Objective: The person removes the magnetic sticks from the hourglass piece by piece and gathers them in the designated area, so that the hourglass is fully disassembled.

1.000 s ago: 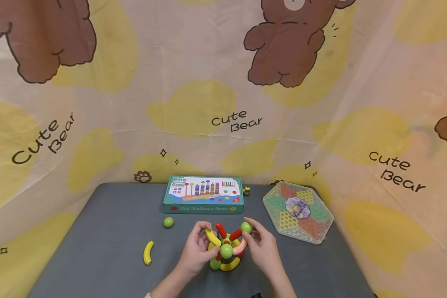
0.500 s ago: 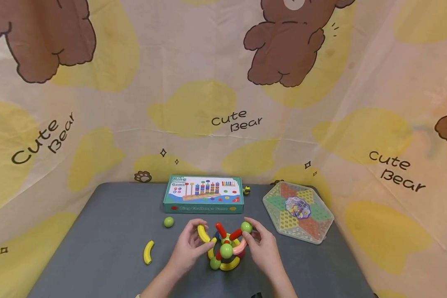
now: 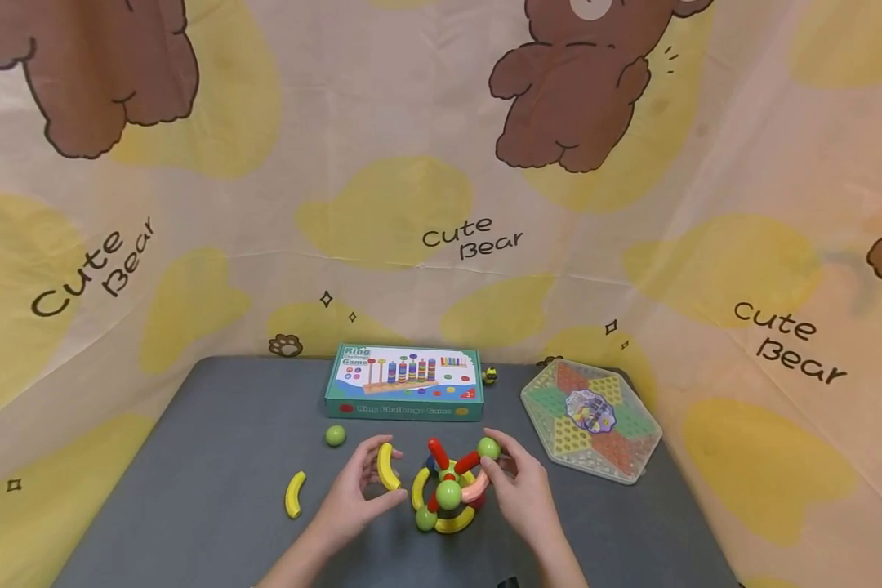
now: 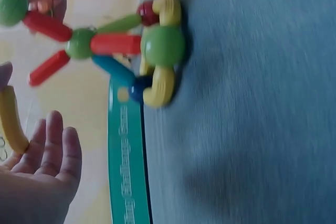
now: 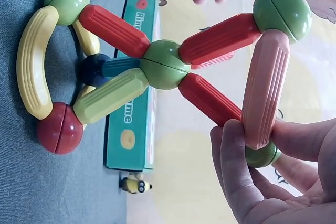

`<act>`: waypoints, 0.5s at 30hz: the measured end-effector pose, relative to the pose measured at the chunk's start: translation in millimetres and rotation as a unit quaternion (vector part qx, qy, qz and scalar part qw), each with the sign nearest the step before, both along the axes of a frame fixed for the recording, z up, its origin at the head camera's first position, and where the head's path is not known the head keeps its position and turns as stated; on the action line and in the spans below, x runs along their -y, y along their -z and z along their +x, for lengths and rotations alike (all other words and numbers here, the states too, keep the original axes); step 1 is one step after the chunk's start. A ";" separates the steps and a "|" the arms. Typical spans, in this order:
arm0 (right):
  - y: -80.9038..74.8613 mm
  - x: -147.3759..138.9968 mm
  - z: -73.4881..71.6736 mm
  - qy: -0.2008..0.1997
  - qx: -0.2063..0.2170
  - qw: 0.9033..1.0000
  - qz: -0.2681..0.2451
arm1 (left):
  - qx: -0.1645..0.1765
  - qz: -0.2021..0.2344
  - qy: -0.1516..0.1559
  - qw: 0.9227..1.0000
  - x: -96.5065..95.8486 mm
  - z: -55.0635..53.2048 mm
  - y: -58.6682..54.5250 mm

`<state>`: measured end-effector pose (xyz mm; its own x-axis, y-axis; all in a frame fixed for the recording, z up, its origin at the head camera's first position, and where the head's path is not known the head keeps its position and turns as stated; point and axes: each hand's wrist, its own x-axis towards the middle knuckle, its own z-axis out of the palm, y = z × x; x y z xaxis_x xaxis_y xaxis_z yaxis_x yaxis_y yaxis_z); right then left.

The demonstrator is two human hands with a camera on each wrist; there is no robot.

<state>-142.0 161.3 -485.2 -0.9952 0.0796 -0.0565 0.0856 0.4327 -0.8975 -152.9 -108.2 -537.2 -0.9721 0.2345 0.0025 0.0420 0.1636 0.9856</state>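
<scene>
Backdrop cloth (image 3: 382,204), pale with yellow blotches and brown bears, lettered "Cute Bear" several times. Dark grey table (image 3: 213,457). Green game box (image 3: 412,384), marked "Ring Challenge Game" on lid and front edge, "3+" at a lid corner. Right of the box: hexagonal game board (image 3: 591,420), central label illegible; just beside the box, small yellow figure (image 3: 490,376).

Built frame (image 3: 448,474), standing in front of the box: base ring of yellow curved rods with red, dark blue and green balls; red, light green and blue legs meeting at a green hub; red rods above, two tipped with green balls and bridged by a pink curved rod (image 5: 266,87).

Left hand (image 3: 356,490), before the box's left end: pinches a yellow bent piece (image 3: 388,467), apart from the frame. Right hand (image 3: 518,486), forward of the box's right end: fingers gripping the pink curved rod where it meets a green ball.

Loose, in front of the box's left end: green sphere (image 3: 335,436); farther forward and left, spare yellow rod (image 3: 295,495).
</scene>
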 end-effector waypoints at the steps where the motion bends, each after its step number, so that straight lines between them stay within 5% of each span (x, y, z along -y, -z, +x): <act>1: 0.2 -0.2 0.1 0.000 0.000 1.000 -0.003 | -0.004 -0.013 -0.001 1.000 4.3 -0.6 0.4; 8: 1.7 -1.8 -0.3 -0.010 -0.009 1.000 -0.020 | -0.072 -0.108 -0.025 0.991 32.9 -4.7 0.4; 15: -0.3 -2.4 -0.3 -0.014 -0.011 1.000 -0.021 | -0.136 -0.250 -0.075 0.956 69.4 -14.0 4.2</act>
